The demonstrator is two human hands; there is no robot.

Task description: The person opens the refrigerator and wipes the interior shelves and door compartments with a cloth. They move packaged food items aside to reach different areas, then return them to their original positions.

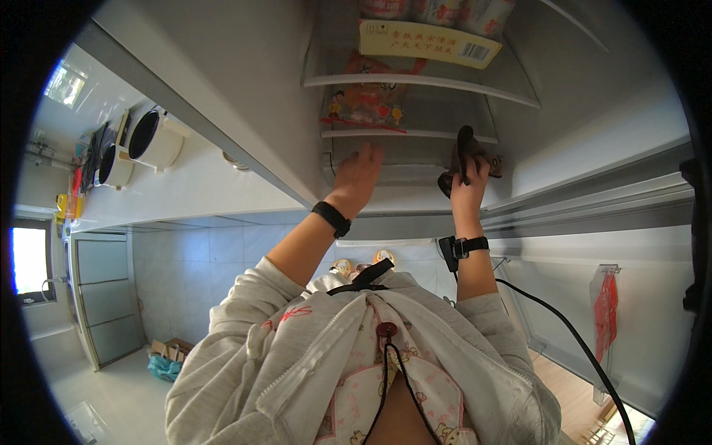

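Observation:
My right hand [470,186] grips a dark brown crumpled bag [460,156] at the right side of an open refrigerator, just in front of its lower shelves. Light lettering shows on the part of the bag beyond my fingers. My left hand [359,172] reaches into the refrigerator at the left, its fingers slightly bent and nothing visible in them. Just beyond it, a clear and red printed plastic food bag [367,103] lies on a glass shelf [445,119]. What lies under my left palm is hidden.
Above, a yellow carton [428,44] holds several wrapped packs [439,11] on a shelf. The refrigerator door [548,278] stands open at right, with a red packet [605,317] in its rack. White pots [158,139] sit on the counter at left. A black cable [573,328] runs by my right arm.

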